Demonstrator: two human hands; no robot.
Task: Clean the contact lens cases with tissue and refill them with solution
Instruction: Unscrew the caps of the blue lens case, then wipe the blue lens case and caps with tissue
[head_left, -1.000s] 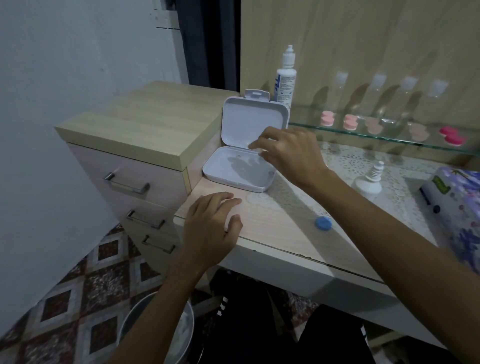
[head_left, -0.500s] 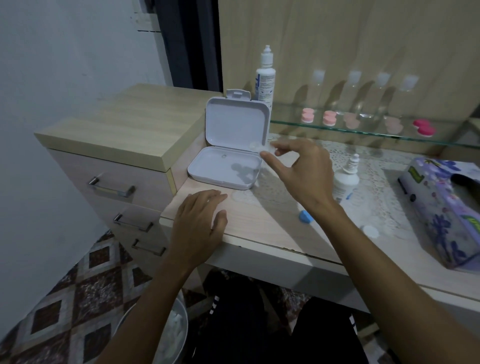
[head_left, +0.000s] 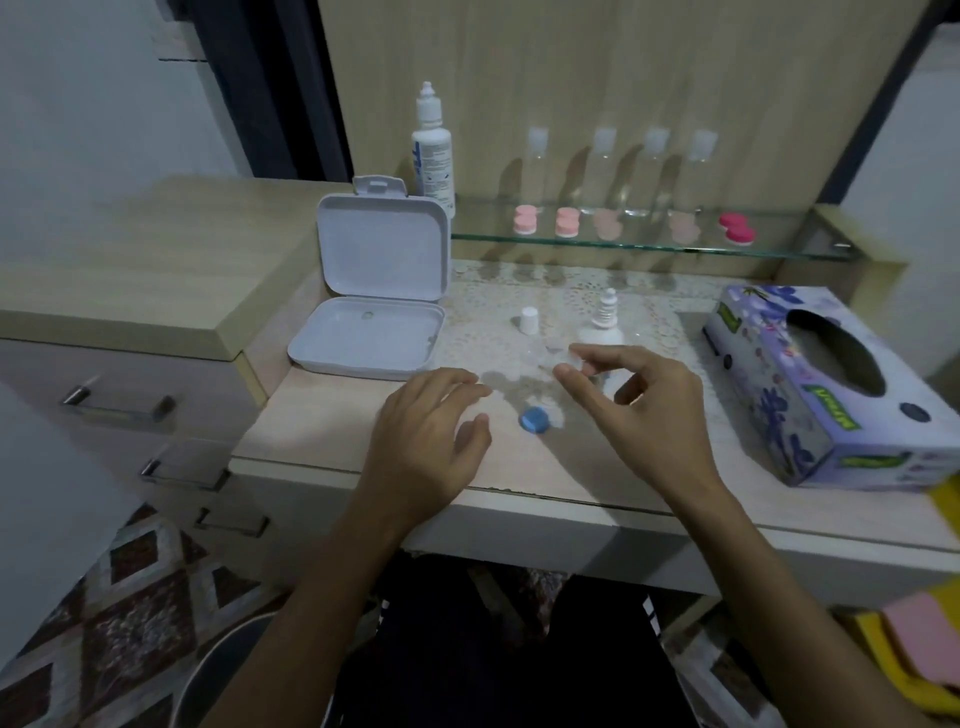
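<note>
From the head camera, a white box (head_left: 379, 296) stands open at the left of the desk (head_left: 519, 473), its lid tipped up and a tiny clear thing lying in its tray. Behind it, a tall white solution bottle (head_left: 432, 150) stands at the left end of a glass shelf (head_left: 649, 248). On that shelf sit pink contact lens cases (head_left: 545, 222) and one darker pink case (head_left: 736, 228), with clear bottles (head_left: 623, 171) in a row behind them. A small white cap (head_left: 529, 320) stands on the lacy mat (head_left: 530, 312). Near it is a small open dropper bottle (head_left: 605, 325), partly hidden behind the right hand. A flowery tissue box (head_left: 815, 384) lies at the right. A blue cap (head_left: 535, 419) rests on the desk between the two hands.

The desk is pale wood. A set of drawers (head_left: 130, 405) stands to the left, and the floor has brown diamond tiles.

The left hand (head_left: 431, 441) lies flat on the desk, fingers loose, holding nothing. The right hand (head_left: 644, 410) floats above the desk. Its thumb and first finger pinch something small and clear; it is too blurry to tell what.
</note>
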